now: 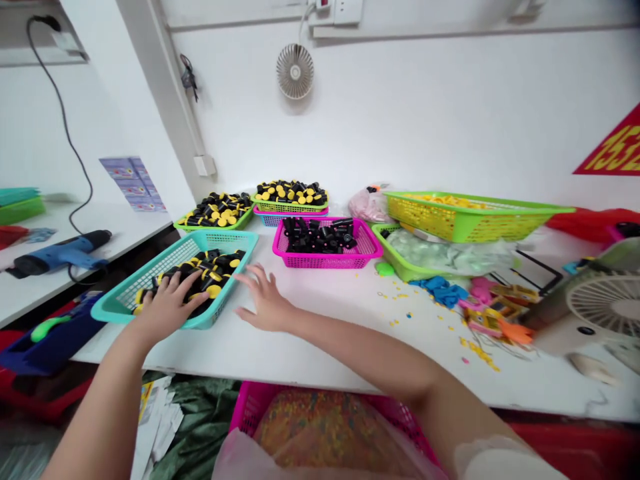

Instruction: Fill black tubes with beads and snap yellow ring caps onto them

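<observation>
A turquoise basket point(117, 297) at the left of the white table holds black and yellow cylindrical pieces point(215, 270). My left hand point(170, 307) rests over the pieces at the basket's near side, its fingers spread; nothing is seen gripped in it. Just right of the basket, my right hand point(265, 298) hovers with fingers apart and holds nothing, its fingertips near the basket's right rim. A magenta basket point(327, 261) with black parts point(320, 237) stands further back, in the middle.
Green baskets of black and yellow pieces point(220, 217) stand behind. On the right are a green basket of yellow parts point(465, 223), blue gloves point(441, 291), small toys point(493, 313) and a fan point(610, 303). A blue heat gun point(63, 255) lies left. Below is a magenta crate point(247, 407).
</observation>
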### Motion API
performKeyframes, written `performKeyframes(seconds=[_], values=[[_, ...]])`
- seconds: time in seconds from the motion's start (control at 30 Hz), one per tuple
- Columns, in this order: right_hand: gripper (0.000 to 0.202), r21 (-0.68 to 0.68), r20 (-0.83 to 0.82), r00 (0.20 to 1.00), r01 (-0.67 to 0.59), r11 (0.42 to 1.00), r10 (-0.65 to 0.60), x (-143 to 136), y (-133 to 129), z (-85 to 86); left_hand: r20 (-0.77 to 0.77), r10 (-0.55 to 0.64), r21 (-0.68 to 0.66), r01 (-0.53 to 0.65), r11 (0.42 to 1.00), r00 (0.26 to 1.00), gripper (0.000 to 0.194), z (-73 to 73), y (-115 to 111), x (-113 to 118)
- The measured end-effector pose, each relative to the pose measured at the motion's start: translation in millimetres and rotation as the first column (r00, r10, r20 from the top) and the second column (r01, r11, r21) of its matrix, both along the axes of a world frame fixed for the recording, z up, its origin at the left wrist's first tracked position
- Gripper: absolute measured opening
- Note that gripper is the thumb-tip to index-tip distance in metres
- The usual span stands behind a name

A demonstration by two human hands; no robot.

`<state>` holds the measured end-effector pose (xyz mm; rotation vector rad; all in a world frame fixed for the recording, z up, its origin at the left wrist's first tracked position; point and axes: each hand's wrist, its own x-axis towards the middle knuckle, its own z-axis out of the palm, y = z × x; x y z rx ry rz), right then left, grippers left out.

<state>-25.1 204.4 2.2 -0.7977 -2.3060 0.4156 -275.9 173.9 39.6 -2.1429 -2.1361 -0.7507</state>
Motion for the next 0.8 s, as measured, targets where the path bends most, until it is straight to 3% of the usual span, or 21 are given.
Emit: performKeyframes(seconds=[0.07,0.13,0.23,0.33,0.4,0.47,0.53,0.6,0.67,0.8], values=[[0.078,-0.004,0.156,0.988,0.022,1.000,-0.021,48,-16,-11.3,-0.051,0.045,0.070,-0.042,0.997,0.998,0.059,-0.7,-1,7],[0.069,0.007,0.271,0.957,0.102,0.995,-0.100,93,-25,-20.4,-0.050,0.035,0.262,-0.021,0.965,0.998,0.058,5.4,-1,26],[0.058,-0.081,0.410,0.872,0.327,0.941,-0.268,140,-19,-28.8,-0.070,-0.163,0.464,0.177,0.868,0.984,0.052,20.7,3,78],[0.065,-0.163,0.485,0.775,0.536,0.828,-0.406,163,3,-33.8,-0.060,-0.368,0.503,0.346,0.792,0.928,0.043,23.1,23,147],[0.071,-0.169,0.495,0.735,0.605,0.778,-0.464,170,20,-36.8,0.025,-0.438,0.462,0.378,0.802,0.899,0.044,8.9,45,188],[0.073,-0.170,0.509,0.691,0.666,0.727,-0.514,176,33,-39.7,0.140,-0.406,0.432,0.313,0.846,0.903,0.046,-16.1,69,217],[0.074,-0.176,0.529,0.642,0.723,0.668,-0.556,184,40,-42.4,0.216,-0.340,0.425,0.226,0.877,0.915,0.049,-44.6,87,230],[0.074,-0.175,0.543,0.596,0.769,0.615,-0.591,196,41,-45.1,0.262,-0.294,0.417,0.167,0.893,0.919,0.049,-68.8,98,232],[0.073,-0.162,0.548,0.562,0.798,0.580,-0.620,212,37,-47.3,0.288,-0.276,0.412,0.142,0.900,0.917,0.049,-84.2,104,225],[0.071,-0.109,0.546,0.511,0.829,0.549,-0.664,253,21,-47.0,0.341,-0.232,0.416,0.075,0.906,0.911,0.051,-92.1,111,210]])
